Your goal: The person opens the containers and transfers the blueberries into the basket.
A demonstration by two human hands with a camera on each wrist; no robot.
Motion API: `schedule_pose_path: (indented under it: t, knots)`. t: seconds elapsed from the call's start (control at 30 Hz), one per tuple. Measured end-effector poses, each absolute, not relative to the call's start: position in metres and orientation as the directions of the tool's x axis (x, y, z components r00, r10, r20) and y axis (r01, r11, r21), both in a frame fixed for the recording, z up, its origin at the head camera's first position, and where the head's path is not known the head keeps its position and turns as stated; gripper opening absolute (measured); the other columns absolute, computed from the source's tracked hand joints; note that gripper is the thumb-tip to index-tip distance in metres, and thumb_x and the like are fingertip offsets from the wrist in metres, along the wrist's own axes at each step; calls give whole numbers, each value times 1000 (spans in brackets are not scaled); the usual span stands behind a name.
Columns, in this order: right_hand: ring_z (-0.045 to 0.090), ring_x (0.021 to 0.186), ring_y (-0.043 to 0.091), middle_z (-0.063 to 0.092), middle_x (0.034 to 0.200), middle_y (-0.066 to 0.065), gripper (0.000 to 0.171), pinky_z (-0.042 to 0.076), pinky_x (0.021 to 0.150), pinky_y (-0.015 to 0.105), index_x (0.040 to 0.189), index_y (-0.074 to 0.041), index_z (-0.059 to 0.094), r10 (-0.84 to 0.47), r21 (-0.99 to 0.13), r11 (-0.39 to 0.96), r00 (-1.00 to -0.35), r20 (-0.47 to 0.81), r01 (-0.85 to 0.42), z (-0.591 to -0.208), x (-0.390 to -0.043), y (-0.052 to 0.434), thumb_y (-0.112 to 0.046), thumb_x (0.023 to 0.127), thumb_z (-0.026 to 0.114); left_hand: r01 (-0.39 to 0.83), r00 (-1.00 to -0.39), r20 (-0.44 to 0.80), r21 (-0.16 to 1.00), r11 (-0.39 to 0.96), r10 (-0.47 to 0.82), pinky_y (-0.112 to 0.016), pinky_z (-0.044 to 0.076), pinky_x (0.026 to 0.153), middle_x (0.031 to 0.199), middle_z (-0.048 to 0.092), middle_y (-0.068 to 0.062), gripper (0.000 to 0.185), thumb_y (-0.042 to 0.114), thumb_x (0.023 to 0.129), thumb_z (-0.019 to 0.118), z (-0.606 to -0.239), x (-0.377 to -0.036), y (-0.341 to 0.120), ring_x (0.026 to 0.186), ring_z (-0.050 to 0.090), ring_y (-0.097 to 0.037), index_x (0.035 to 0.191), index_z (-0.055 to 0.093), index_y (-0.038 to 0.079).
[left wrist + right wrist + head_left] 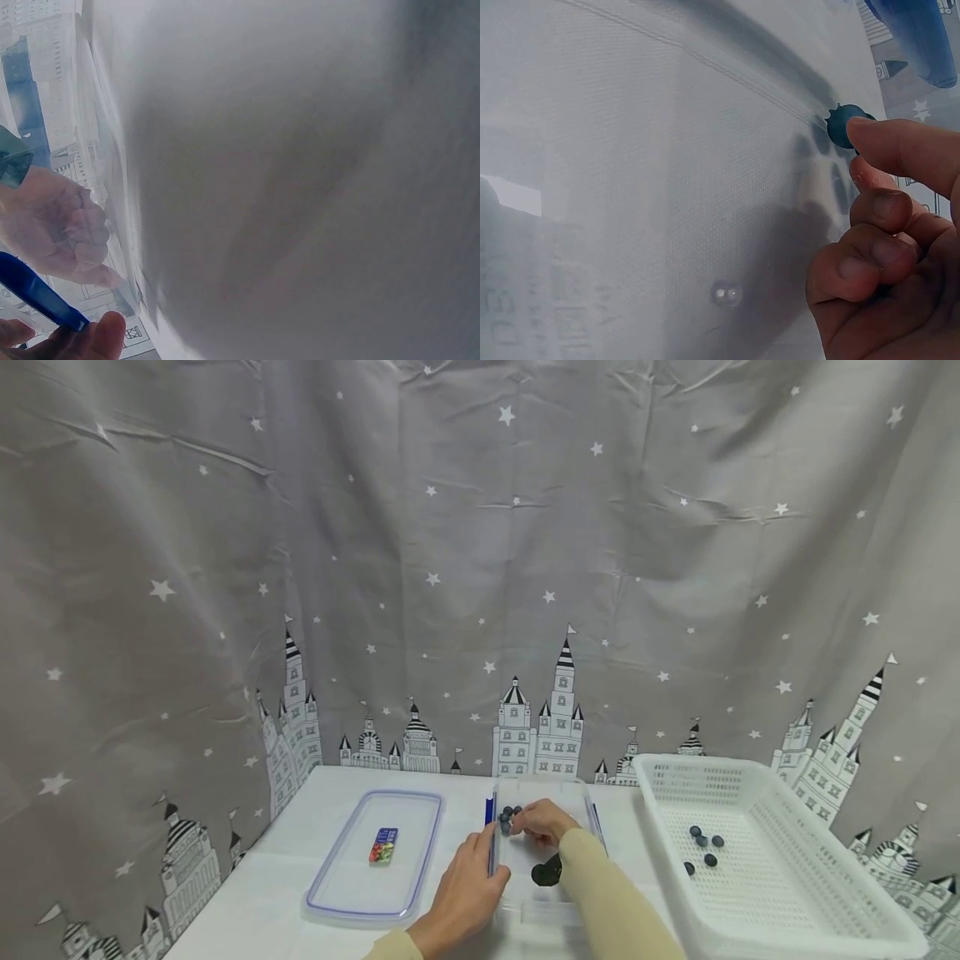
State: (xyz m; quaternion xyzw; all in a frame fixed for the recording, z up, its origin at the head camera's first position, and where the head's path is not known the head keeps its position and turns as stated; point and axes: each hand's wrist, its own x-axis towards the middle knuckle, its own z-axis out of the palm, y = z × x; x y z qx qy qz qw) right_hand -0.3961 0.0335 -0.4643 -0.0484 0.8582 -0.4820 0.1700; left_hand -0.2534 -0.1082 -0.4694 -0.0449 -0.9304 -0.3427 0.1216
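Observation:
A clear plastic container (542,906) with blue side clips stands on the white table. My left hand (467,885) grips its left wall, and the thumb (94,341) lies against a blue clip (37,289). Inside the container is my right hand (542,821), fingers curled, beside a small cluster of blueberries (510,816). In the right wrist view its index fingertip (877,135) sits on one blueberry (842,124); the thumb is hidden. A dark blob (546,870) lies on the container floor by the right forearm.
The container's clear lid (341,885) lies flat to the left, with a coloured label (383,845) on it. A white perforated basket (806,860) stands at the right and holds several blueberries (705,845). A grey star-and-castle curtain hangs close behind the table.

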Motion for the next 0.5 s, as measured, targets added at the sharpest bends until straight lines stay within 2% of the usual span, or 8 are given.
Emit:
schedule_pose_path:
  t: [0.13, 0.23, 0.37, 0.5]
  knots:
    - [34, 51, 10, 40, 55, -5, 7, 31, 47, 23, 78, -10, 70, -255, -835, 546, -935, -246, 70, -467, -396, 30, -11, 79, 77, 161, -965, 261, 621, 767, -8, -52, 48, 98, 129, 56, -14, 70, 28, 88, 57, -471, -253, -110, 114, 57, -27, 151, 42, 2]
    - [33, 49, 10, 37, 53, -6, 17, 30, 46, 23, 69, -13, 63, -244, -819, 570, -938, -245, 66, -467, -396, 28, -13, 79, 78, 169, -963, 268, 616, 769, -2, -52, 49, 97, 129, 56, -14, 69, 28, 88, 57, -472, -253, -111, 113, 57, -26, 151, 42, 2]
    - [33, 48, 10, 35, 51, -6, 26, 29, 46, 24, 63, -14, 58, -233, -793, 606, -939, -251, 61, -466, -398, 27, -16, 79, 78, 173, -964, 266, 618, 767, 3, -52, 48, 98, 130, 56, -14, 70, 29, 89, 56, -473, -254, -110, 115, 57, -27, 151, 41, 2]
    - [32, 48, 11, 35, 51, -5, 28, 29, 46, 24, 62, -15, 56, -234, -788, 614, -941, -244, 51, -464, -399, 29, -16, 80, 78, 171, -965, 262, 621, 765, 3, -52, 48, 100, 132, 55, -15, 69, 30, 89, 56, -472, -256, -109, 117, 56, -28, 152, 41, 3]
